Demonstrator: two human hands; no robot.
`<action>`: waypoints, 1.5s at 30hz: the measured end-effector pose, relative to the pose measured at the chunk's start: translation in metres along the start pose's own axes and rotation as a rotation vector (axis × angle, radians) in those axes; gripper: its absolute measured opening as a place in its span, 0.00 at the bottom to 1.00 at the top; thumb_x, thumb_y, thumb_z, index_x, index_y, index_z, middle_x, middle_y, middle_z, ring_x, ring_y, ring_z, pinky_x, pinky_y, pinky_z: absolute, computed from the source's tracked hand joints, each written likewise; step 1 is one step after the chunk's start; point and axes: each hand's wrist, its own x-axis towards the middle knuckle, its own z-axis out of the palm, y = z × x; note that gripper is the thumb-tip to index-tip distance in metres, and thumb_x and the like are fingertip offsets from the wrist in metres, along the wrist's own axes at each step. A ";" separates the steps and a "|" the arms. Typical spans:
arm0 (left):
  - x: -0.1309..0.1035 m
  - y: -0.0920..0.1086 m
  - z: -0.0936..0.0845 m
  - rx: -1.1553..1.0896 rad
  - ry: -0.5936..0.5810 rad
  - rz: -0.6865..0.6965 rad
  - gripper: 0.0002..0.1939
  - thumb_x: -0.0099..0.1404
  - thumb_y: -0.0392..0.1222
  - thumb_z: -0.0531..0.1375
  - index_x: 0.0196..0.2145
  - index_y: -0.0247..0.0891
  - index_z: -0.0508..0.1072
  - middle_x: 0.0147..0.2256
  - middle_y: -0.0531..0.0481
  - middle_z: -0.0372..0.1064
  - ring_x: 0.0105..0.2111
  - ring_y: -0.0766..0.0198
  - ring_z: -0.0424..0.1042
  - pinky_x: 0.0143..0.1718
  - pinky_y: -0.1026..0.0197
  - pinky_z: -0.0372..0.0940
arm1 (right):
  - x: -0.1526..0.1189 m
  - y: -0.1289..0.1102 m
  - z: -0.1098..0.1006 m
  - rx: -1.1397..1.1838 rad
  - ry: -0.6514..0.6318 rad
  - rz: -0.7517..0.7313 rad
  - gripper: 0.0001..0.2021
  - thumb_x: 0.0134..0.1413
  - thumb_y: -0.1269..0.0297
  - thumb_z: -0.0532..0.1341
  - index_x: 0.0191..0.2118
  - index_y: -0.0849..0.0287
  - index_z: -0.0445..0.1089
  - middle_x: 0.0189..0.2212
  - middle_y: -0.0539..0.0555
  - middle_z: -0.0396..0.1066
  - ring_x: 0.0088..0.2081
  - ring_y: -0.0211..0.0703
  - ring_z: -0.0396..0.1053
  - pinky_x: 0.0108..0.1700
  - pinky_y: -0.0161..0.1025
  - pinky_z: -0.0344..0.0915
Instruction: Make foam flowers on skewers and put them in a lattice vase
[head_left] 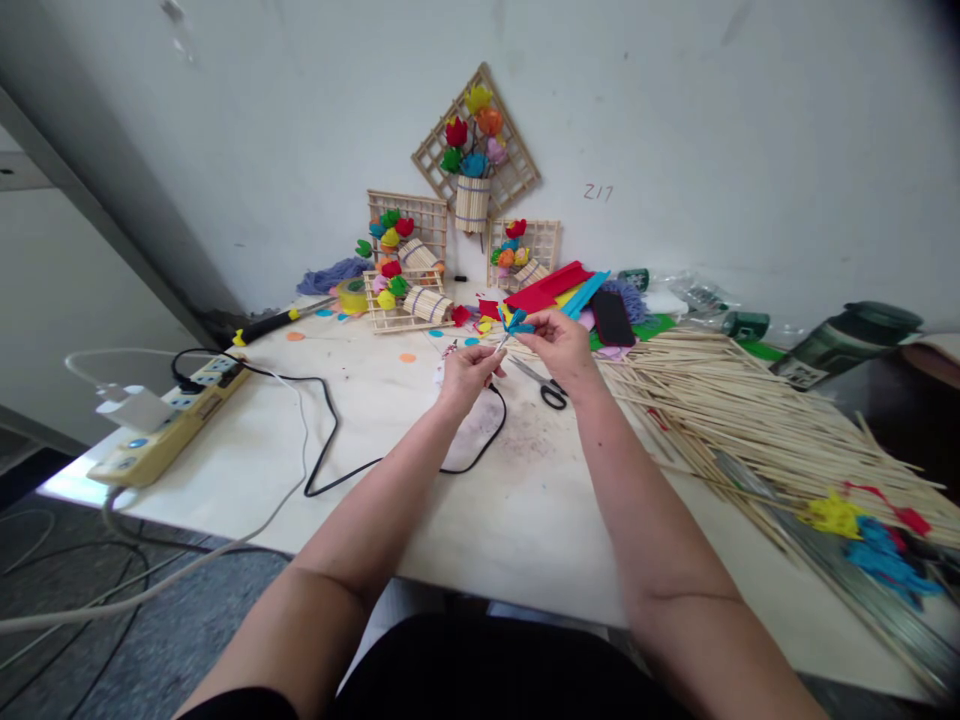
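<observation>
Both my hands meet above the middle of the table, around a small blue flower (514, 322) with a bit of yellow at its top. My left hand (469, 376) pinches the thin pale stem below the flower. Fingers of my right hand (559, 345) are closed on the blue petals from the right side. Under my left hand, a white object with a black cable is mostly hidden, so I cannot tell its kind. Scissors with black handles (553, 393) lie on the table just below my right hand.
Stick lattices with colourful flowers (472, 150) stand at the wall. A power strip (172, 420) with cables lies left. Wooden sticks (750, 400) spread over the right side, near a dark green bottle (847, 345). Coloured strips (551, 287) and a phone (613, 319) lie behind my hands.
</observation>
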 end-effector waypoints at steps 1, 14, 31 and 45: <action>0.000 0.000 0.000 0.014 0.000 0.006 0.14 0.48 0.48 0.64 0.25 0.32 0.72 0.16 0.53 0.66 0.12 0.77 0.52 0.14 0.68 0.44 | 0.000 0.000 0.000 -0.041 -0.011 -0.006 0.09 0.39 0.63 0.65 0.29 0.59 0.68 0.22 0.48 0.67 0.23 0.35 0.62 0.28 0.36 0.61; 0.001 -0.005 0.001 0.060 0.016 -0.034 0.14 0.48 0.48 0.63 0.22 0.32 0.70 0.15 0.53 0.65 0.12 0.77 0.49 0.14 0.67 0.43 | -0.002 -0.004 -0.004 -0.405 -0.062 -0.300 0.04 0.46 0.72 0.60 0.26 0.58 0.72 0.26 0.52 0.72 0.31 0.40 0.69 0.36 0.37 0.64; 0.001 -0.005 0.000 0.050 0.044 -0.075 0.13 0.49 0.48 0.63 0.22 0.32 0.70 0.15 0.53 0.65 0.12 0.76 0.51 0.14 0.68 0.44 | -0.012 -0.003 0.009 -0.614 -0.092 -0.353 0.07 0.50 0.71 0.53 0.29 0.58 0.68 0.30 0.56 0.70 0.36 0.45 0.66 0.40 0.41 0.62; 0.002 -0.005 -0.002 0.024 0.038 -0.019 0.14 0.49 0.48 0.63 0.26 0.32 0.72 0.16 0.53 0.66 0.12 0.76 0.53 0.14 0.69 0.46 | -0.006 -0.001 -0.001 -0.116 0.166 -0.085 0.08 0.48 0.66 0.55 0.34 0.59 0.69 0.26 0.52 0.72 0.27 0.40 0.69 0.32 0.38 0.66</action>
